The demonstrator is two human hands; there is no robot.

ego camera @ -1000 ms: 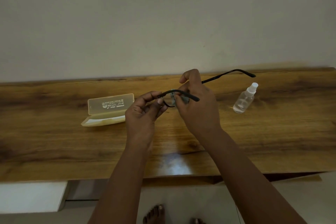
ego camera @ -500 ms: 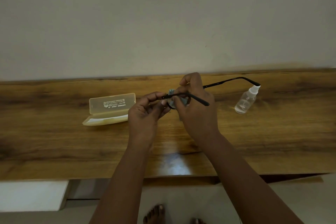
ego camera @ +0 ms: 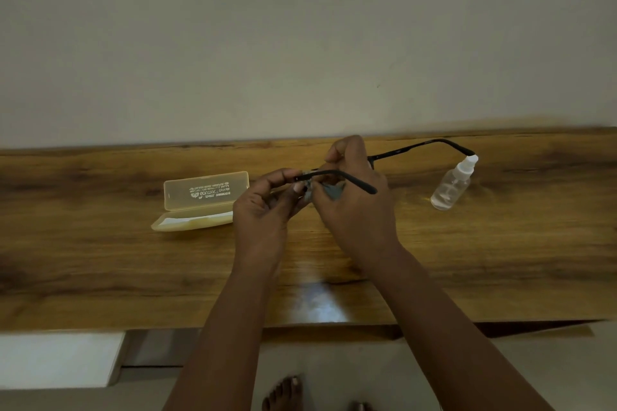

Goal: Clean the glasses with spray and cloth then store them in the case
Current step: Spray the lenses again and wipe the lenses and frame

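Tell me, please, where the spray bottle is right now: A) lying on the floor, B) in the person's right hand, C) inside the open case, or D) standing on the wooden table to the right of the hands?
D: the spray bottle stands upright on the wooden table, untouched, right of both hands, which hold the glasses; the open case lies to the left.

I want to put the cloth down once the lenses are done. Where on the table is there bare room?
Bare wood lies left of the open case, along the table's near edge, and right of the spray bottle. It is crowded between case and bottle, where the left hand and right hand hold the glasses and cloth.
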